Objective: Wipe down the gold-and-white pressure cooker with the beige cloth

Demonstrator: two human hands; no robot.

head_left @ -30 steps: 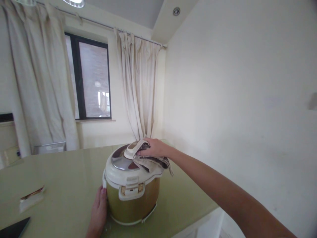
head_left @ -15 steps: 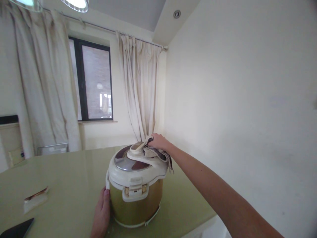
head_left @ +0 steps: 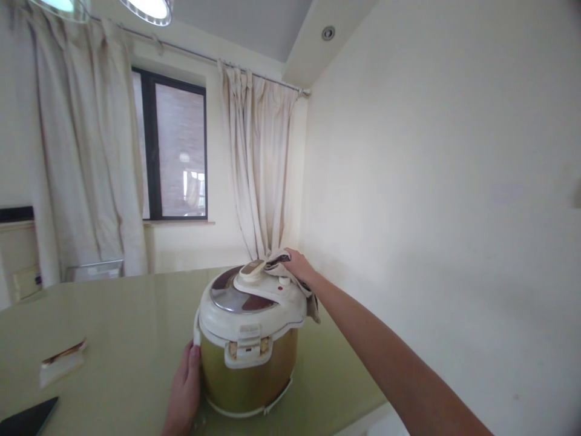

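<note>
Head view: the right hand [head_left: 296,264] has slid a bit farther back across the top of the cooker [head_left: 249,345] than it was a moment ago, and the cloth [head_left: 290,280] has gone with it, so more of the white lid [head_left: 254,303] now shows, with a small red dot on it. The left hand [head_left: 185,387] has stayed in the same spot. The right arm reaches out long and almost straight from the lower right, and its hand lies on the far side of the lid, with fingers closed on the bunched cloth and pressing it down. One end of the cloth hangs over the lid's right rim. The left hand is flat and open, with its fingers pointing up, and rests against the cooker's left side, low down by the table top [head_left: 113,327]. The cooker is gold with a white lid that is shut, so what is inside cannot be seen. It stands near the table's front right corner. A small packet [head_left: 61,363] lies near the table's left edge, and a dark flat thing [head_left: 25,418] sits at the front left corner.
</note>
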